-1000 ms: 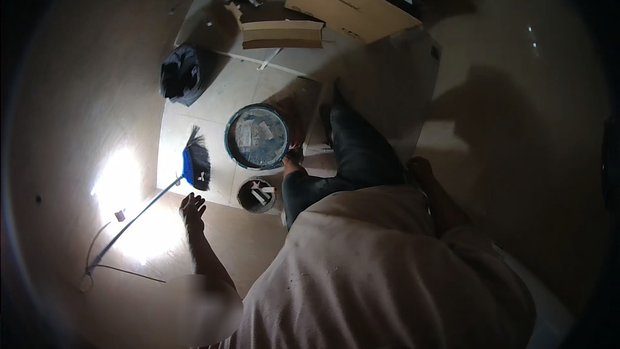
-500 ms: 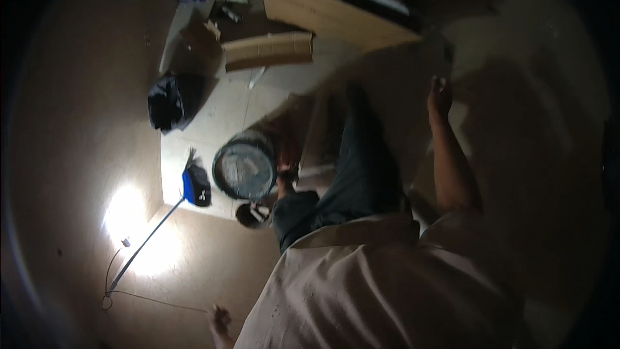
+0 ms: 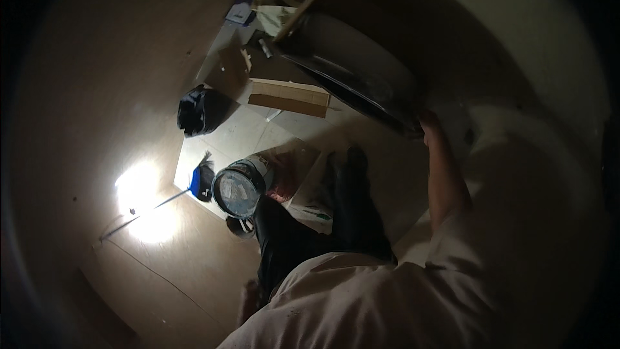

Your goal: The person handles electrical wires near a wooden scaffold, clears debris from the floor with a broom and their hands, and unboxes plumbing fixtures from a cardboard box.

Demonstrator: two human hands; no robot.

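My right hand (image 3: 429, 126) is raised at the lower end of a large glossy black curved object (image 3: 352, 68) that leans against the pale wall. Its fingers merge with the dark edge, so I cannot see the grip. My left hand (image 3: 248, 294) hangs low beside my dark trouser leg (image 3: 290, 242), dim and blurred, with nothing visible in it. Just in front of my legs a round bucket (image 3: 237, 190) with a pale rim stands on the floor.
A blue-headed brush (image 3: 197, 181) on a long handle lies left of the bucket, by a bright light patch (image 3: 139, 200). A small dark tin (image 3: 242, 226) sits under the bucket. Farther off are a black bag (image 3: 199, 111), a flat cardboard box (image 3: 287, 97) and loose clutter (image 3: 258, 19).
My view has swung up and right. My right arm rose from beside my legs to the black object. My left hand dropped from an outstretched spread to beside my thigh.
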